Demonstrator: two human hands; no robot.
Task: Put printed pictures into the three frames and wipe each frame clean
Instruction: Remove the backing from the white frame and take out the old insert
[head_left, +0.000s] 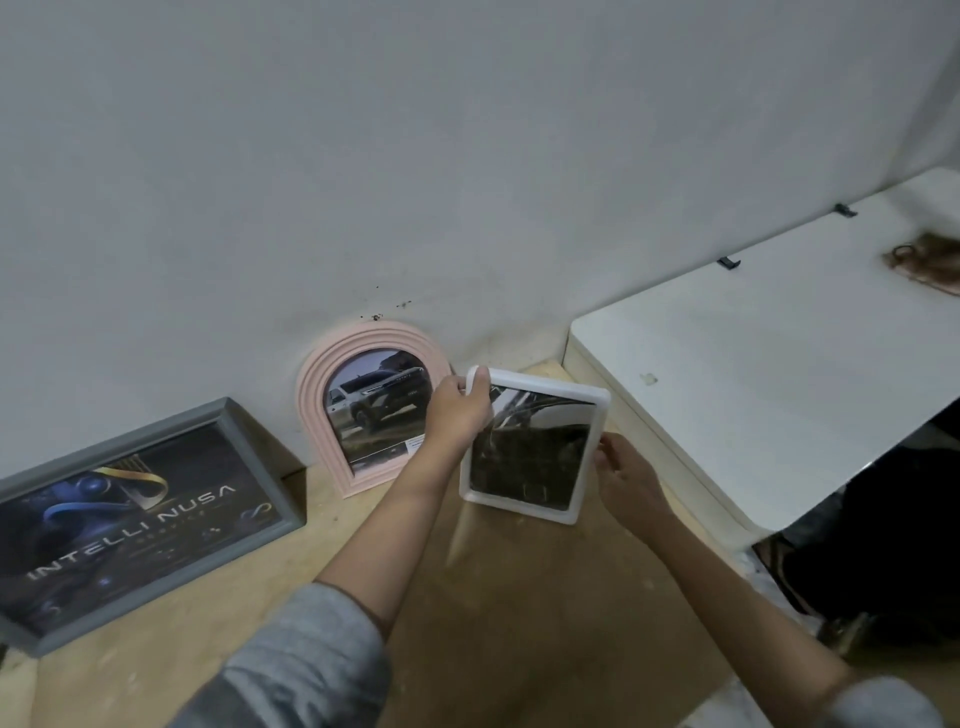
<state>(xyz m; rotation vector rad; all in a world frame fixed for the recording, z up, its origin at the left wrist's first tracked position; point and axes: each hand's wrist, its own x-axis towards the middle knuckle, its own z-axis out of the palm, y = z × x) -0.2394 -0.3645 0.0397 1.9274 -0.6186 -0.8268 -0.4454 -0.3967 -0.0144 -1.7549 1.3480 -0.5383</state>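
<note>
A white frame (535, 447) with rounded corners and a glossy dark print is held upright over the wooden surface (493, 623). The left hand (460, 402) pinches its corner at 10 o'clock; the right hand (623, 475) grips its edge at 3 o'clock. At 9 o'clock of it leans a ridged pink arched frame (363, 405) (picture of a vehicle); farther left, a grey rectangular frame (140, 525).

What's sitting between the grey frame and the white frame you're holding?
The pink arched frame, leaning on the wall, stands between the grey frame and the white frame, per the head view.
</note>
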